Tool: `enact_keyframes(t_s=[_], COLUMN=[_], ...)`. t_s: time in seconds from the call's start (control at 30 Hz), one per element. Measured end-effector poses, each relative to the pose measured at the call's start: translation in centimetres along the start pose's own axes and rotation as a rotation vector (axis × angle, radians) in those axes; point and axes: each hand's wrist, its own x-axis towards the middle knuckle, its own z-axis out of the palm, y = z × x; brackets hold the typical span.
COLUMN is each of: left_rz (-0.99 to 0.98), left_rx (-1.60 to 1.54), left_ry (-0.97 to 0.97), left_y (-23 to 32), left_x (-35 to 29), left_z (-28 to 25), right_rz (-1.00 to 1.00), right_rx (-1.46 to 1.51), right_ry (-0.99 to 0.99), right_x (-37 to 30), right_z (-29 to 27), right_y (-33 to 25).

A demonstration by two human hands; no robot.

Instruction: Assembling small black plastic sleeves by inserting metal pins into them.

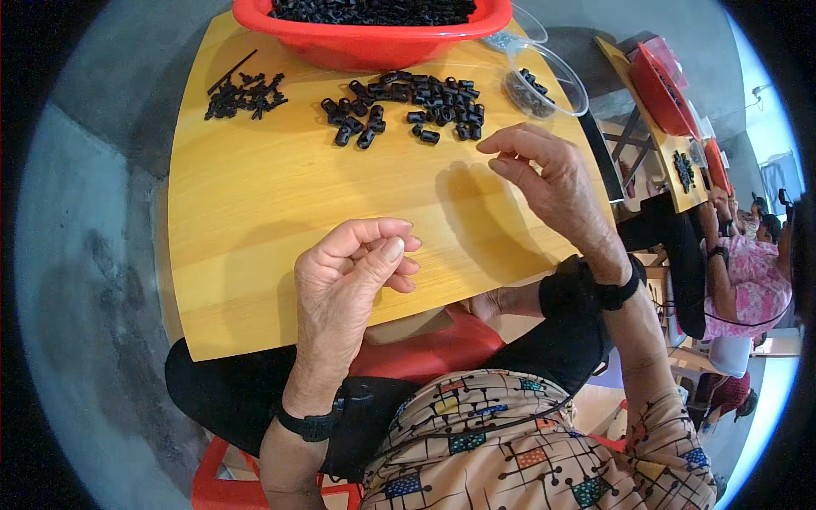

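Observation:
My left hand point(353, 268) is above the near part of the yellow table point(255, 187). Its fingers are curled and the thumb presses against them; anything between them is too small or hidden to make out. Over the table's right side, my right hand point(548, 174) reaches toward the small parts, thumb and fingers apart, with nothing visible in it. Beyond it lies a spread of short black plastic cylinders point(442, 102) with holes. To the far left is a heap of thin black plastic pieces point(246, 96), one long stick poking out.
A red basin point(365, 47) full of black parts stands at the table's far edge. Clear plastic tubs point(548, 76) with small parts sit at the far right. Another table point(654, 136) with a red basin is off right, where people point(744, 280) sit. A grey wall rises left.

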Motion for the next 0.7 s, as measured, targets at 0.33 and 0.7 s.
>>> enact_keyframes(t_s=[0.33, 0.7], left_rz=[0.032, 0.028], left_rx=[0.062, 0.045], left_ry=[-0.009, -0.008], left_y=[-0.2, -0.1], left_x=[-0.2, -0.5], left_z=[0.3, -0.2], right_rz=[-0.284, -0.214], right_rx=[-0.194, -0.171], right_ry=[-0.011, -0.205], right_x=[4.2, 1.6], right_z=[4.2, 3.2], right_y=[-0.1, -1.3])
